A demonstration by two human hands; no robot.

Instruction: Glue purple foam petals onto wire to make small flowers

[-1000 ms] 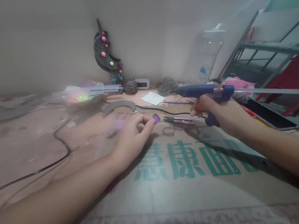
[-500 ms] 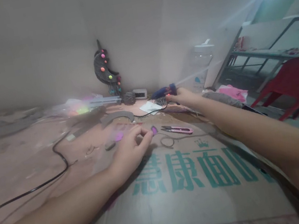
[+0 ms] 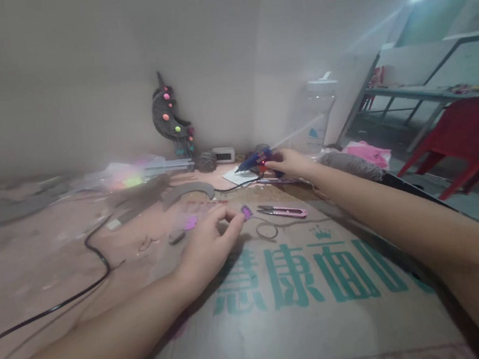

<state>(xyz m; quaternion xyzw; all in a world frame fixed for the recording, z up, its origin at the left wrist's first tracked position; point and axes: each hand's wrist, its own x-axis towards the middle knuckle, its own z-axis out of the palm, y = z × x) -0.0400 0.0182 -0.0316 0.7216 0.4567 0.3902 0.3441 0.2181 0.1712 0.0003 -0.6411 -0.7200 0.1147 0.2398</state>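
Observation:
Between the thumb and fingertips of my left hand (image 3: pixel 213 239) is a small purple piece with a dark edge (image 3: pixel 246 211). My right hand (image 3: pixel 290 163) grips a blue glue gun (image 3: pixel 254 160) with a small red light; its nozzle points left over a white paper (image 3: pixel 234 176). Right of the purple piece lie pink-handled thread snips (image 3: pixel 282 211), and a loop of grey yarn (image 3: pixel 267 230) curls just below them. Another purple piece (image 3: pixel 190 222) and a small grey piece (image 3: pixel 177 236) rest behind my left hand. A grey curved strip (image 3: pixel 189 191) lies farther back.
A grey crescent ornament with coloured balls (image 3: pixel 167 115) leans on the wall. Near it are a yarn ball (image 3: pixel 206 161) and a small white digital device (image 3: pixel 224 155). A clear bottle (image 3: pixel 320 114) stands at right. A black cord (image 3: pixel 58 306) crosses the left side.
My right hand has drawn the glue gun slightly nearer and to the left, with its nozzle now over the white paper. My left hand stays almost still with the purple piece.

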